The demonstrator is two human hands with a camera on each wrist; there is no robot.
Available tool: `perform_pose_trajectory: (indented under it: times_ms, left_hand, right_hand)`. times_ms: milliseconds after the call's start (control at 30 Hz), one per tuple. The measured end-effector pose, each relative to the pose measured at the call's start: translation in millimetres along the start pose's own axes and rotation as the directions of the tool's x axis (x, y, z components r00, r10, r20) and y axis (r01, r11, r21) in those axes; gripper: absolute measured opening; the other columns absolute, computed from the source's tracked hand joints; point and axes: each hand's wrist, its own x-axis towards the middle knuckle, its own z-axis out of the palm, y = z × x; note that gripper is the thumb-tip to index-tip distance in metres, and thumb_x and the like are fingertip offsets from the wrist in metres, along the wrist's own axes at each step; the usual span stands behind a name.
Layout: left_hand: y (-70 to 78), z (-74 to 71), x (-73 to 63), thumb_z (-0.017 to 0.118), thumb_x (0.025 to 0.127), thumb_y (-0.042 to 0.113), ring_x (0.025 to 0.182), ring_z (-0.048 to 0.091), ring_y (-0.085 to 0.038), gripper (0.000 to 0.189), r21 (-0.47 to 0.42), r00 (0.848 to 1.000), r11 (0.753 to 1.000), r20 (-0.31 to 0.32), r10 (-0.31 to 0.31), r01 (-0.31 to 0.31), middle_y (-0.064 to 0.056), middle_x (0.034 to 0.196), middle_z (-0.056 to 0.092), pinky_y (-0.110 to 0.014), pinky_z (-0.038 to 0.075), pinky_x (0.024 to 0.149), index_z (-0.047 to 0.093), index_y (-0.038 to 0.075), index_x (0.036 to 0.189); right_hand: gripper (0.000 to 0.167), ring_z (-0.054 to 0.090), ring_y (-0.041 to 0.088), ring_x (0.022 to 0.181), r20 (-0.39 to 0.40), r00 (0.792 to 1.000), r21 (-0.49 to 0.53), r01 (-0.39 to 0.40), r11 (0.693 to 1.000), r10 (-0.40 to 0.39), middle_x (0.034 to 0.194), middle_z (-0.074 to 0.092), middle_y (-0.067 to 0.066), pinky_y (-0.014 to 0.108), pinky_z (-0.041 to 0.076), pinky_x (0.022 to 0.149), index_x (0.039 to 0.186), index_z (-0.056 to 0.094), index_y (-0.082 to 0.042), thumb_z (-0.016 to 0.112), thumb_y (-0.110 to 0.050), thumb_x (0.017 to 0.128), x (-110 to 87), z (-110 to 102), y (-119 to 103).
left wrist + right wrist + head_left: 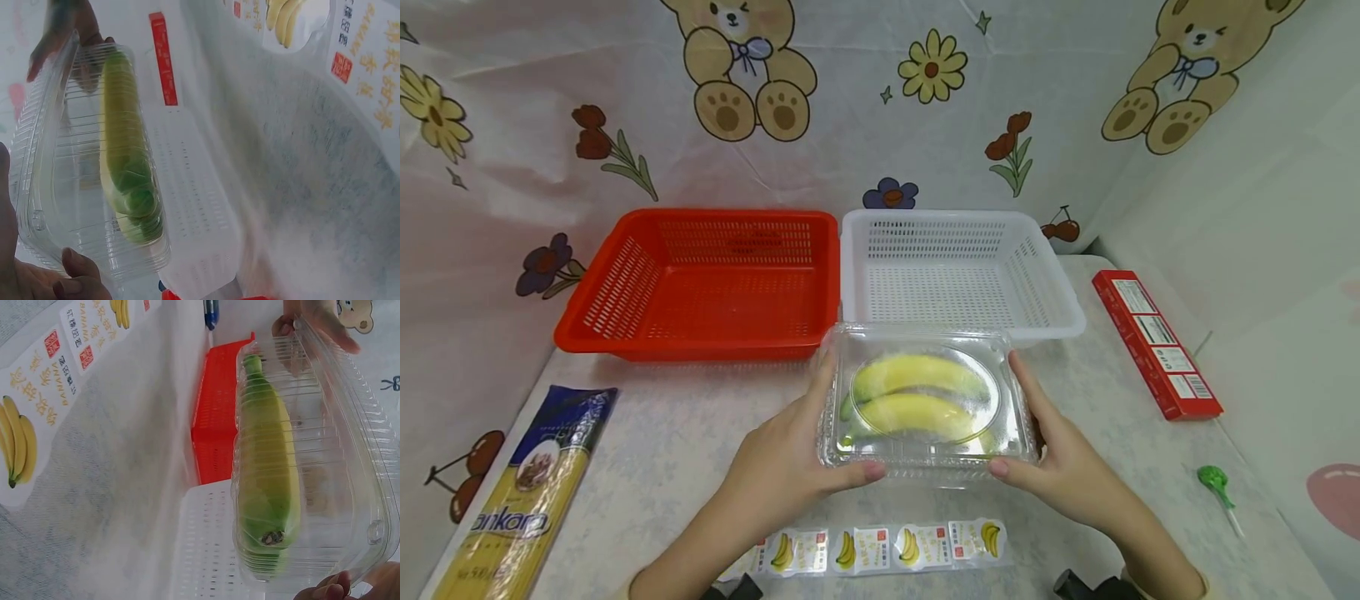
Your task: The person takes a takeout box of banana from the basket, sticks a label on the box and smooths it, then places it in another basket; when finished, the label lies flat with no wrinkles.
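A clear plastic clamshell box (928, 458) with its lid down is held above the table between both hands. Inside lie two yellow bananas (917, 414) with green ends. My left hand (782, 458) grips the box's left side, thumb along the front edge and fingers partly hidden behind it. The right side is gripped by my right hand (1063, 462), its thumb at the front corner. In the left wrist view, fingertips (78, 265) curl under the box. On the table below the box lies a strip of banana labels (887, 548).
Behind the box stand a red basket (737, 312) and a white basket (955, 283), side by side. A yellow and blue pasta packet (542, 483) lies at left. To the right are a red box (1157, 346) and a green lollipop (1213, 477).
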Motion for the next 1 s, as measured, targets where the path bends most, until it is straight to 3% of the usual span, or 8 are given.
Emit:
perform_pose_trajectory:
  times_ms: [200,333,467,633,800,1000]
  left_hand:
    - [1.1,13.6,-6.2,0.056,0.063,0.092,0.134,0.053,-0.021,0.125,0.019,0.998,0.999,0.049,-0.033,0.032,0.001,0.154,0.043,-0.05,0.054,0.091,-0.013,0.042,0.155]
    - [1.2,21.6,-5.8,0.055,0.065,0.092,0.124,0.062,-0.022,0.125,0.02,0.997,1.0,0.076,-0.014,0.013,-0.002,0.15,0.05,-0.044,0.057,0.084,-0.013,0.04,0.156]
    - [0.2,31.8,-3.8,0.054,0.067,0.091,0.124,0.061,-0.023,0.124,0.011,0.995,1.0,0.099,0.007,-0.008,-0.004,0.149,0.051,-0.045,0.057,0.086,-0.014,0.038,0.156]
    - [0.2,44.0,1.2,0.056,0.07,0.088,0.126,0.06,-0.024,0.123,0.006,0.993,0.999,0.111,0.036,-0.037,-0.004,0.148,0.052,-0.048,0.056,0.088,-0.014,0.036,0.157]
    - [1.9,54.6,9.3,0.061,0.073,0.082,0.117,0.065,-0.022,0.122,0.011,0.991,0.998,0.122,0.063,-0.065,-0.006,0.139,0.061,-0.043,0.057,0.08,-0.013,0.033,0.158]
    - [3.0,67.3,19.6,0.061,0.076,0.08,0.111,0.068,-0.023,0.122,0.021,0.988,0.995,0.129,0.09,-0.094,-0.008,0.134,0.064,-0.039,0.057,0.074,-0.01,0.027,0.159]
  right_hand:
    - [0.116,0.031,0.001,0.143,-0.003,1.0,-0.007,0.027,1.0,-0.027,0.167,0.01,0.0,0.006,0.029,0.105,0.161,0.002,-0.028,0.082,-0.013,0.079,-10.1,0.4,14.6]
    - [0.115,0.025,-0.005,0.144,-0.001,0.999,0.0,0.04,0.999,-0.04,0.167,0.011,0.002,0.004,0.025,0.106,0.161,0.004,-0.026,0.082,-0.011,0.078,-15.5,-0.2,25.4]
    - [0.114,0.023,-0.006,0.144,0.005,1.0,-0.005,0.022,1.0,-0.022,0.168,0.01,0.001,0.003,0.024,0.106,0.161,0.004,-0.026,0.082,-0.012,0.079,-19.8,-2.2,32.9]
    - [0.113,0.02,-0.009,0.144,0.014,1.0,-0.01,-0.007,1.0,0.008,0.168,0.008,0.001,0.003,0.024,0.105,0.161,0.003,-0.028,0.081,-0.011,0.08,-22.6,-5.4,46.8]
    - [0.113,0.022,-0.011,0.141,0.026,1.0,-0.003,-0.003,1.0,0.003,0.168,0.009,0.003,0.004,0.026,0.104,0.161,0.003,-0.027,0.08,-0.008,0.081,-22.5,-9.7,63.5]
    - [0.11,0.012,-0.01,0.146,0.038,0.999,0.006,0.003,1.0,-0.003,0.168,0.005,0.001,0.0,0.021,0.106,0.161,0.004,-0.024,0.079,-0.007,0.082,-20.8,-15.9,78.4]
